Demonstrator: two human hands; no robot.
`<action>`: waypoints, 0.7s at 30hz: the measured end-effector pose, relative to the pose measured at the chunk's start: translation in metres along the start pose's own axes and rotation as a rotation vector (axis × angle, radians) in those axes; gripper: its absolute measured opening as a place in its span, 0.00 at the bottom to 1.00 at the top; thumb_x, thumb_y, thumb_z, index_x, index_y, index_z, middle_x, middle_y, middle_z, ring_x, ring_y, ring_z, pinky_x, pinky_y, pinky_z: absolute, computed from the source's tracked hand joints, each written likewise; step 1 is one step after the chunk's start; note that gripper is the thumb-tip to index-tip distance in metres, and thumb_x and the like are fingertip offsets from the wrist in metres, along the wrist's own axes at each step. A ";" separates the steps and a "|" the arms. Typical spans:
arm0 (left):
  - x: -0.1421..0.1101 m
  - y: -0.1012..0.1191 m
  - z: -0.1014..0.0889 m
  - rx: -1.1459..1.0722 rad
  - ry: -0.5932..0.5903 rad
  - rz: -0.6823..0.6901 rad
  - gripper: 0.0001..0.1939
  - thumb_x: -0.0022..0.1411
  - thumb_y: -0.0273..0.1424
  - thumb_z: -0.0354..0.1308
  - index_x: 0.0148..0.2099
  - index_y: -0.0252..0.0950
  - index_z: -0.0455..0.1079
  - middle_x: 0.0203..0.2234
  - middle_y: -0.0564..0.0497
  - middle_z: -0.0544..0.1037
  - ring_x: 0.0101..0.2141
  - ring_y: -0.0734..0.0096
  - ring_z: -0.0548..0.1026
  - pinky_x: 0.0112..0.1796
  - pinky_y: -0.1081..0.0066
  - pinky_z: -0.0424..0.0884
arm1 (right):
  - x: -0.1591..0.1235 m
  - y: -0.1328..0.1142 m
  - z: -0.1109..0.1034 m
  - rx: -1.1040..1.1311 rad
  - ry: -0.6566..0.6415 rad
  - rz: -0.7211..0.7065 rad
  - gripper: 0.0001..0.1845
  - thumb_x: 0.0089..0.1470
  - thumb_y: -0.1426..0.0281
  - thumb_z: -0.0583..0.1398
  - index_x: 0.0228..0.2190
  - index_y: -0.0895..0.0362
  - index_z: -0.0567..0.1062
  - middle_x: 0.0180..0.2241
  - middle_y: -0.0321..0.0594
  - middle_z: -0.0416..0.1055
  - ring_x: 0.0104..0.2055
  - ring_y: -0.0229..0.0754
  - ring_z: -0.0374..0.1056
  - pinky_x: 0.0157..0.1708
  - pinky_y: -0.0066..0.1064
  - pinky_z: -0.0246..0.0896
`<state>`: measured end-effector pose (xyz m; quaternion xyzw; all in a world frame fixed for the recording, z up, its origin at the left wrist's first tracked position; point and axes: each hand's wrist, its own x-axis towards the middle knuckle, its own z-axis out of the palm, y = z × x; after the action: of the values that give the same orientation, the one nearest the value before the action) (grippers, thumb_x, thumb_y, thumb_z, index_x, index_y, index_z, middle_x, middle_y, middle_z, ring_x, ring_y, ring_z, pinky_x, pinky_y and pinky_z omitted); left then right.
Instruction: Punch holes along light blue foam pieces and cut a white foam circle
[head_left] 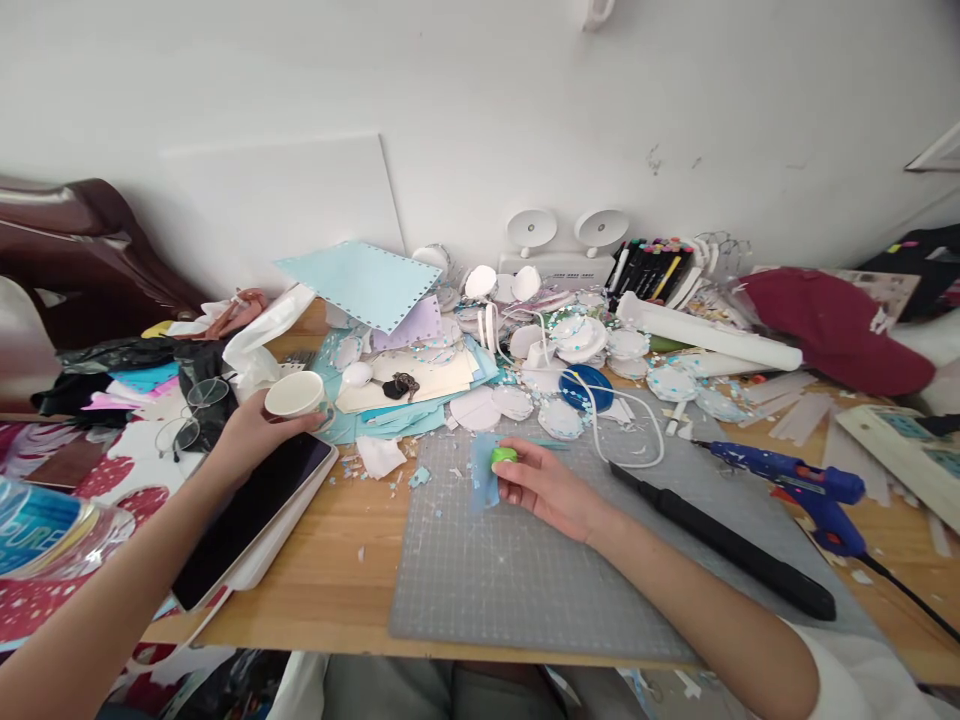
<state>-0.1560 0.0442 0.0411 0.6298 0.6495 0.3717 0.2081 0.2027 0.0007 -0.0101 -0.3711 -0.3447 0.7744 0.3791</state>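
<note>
My left hand (262,432) is closed around a white paper cup (294,394), with the fingers along its near side. Below that hand lies a dark-screened tablet (244,520) on a white slab. Over the grey cutting mat (480,590), my right hand (546,488) pinches a small bright green craft punch (504,456). A strip of blue paper (484,480) is at the punch, on its left side. Part of the punch is hidden by my fingers. A teal pointed tool (551,444) lies just beyond the right hand.
Right of the mat is a blue glue gun (814,485); a black-handled tool (739,545) lies across the mat. Blue and cream papers (405,390), white discs (559,418) and a white lamp (559,265) crowd the back. A water bottle (52,530) is at left.
</note>
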 end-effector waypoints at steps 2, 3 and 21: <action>0.003 0.000 0.001 -0.010 -0.038 -0.055 0.29 0.47 0.43 0.67 0.46 0.29 0.70 0.36 0.49 0.81 0.35 0.66 0.78 0.34 0.69 0.76 | 0.001 0.000 0.000 0.000 -0.006 0.003 0.17 0.42 0.66 0.70 0.32 0.57 0.71 0.24 0.29 0.68 0.24 0.29 0.65 0.24 0.22 0.58; 0.005 0.000 0.001 -0.014 -0.035 -0.069 0.29 0.47 0.43 0.67 0.46 0.29 0.70 0.36 0.49 0.81 0.35 0.66 0.78 0.34 0.69 0.76 | 0.001 -0.001 0.000 -0.002 -0.009 0.005 0.17 0.42 0.66 0.70 0.32 0.58 0.71 0.24 0.29 0.68 0.24 0.29 0.65 0.24 0.22 0.57; -0.071 0.141 0.019 -0.180 0.007 0.388 0.27 0.44 0.33 0.69 0.48 0.40 0.65 0.36 0.52 0.77 0.33 0.66 0.76 0.33 0.71 0.75 | 0.002 0.002 -0.004 -0.088 -0.017 -0.006 0.17 0.45 0.62 0.68 0.34 0.57 0.70 0.27 0.31 0.67 0.26 0.31 0.64 0.27 0.24 0.59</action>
<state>-0.0402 -0.0306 0.1201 0.7205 0.4810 0.4635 0.1860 0.2038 0.0025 -0.0143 -0.3798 -0.3828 0.7604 0.3620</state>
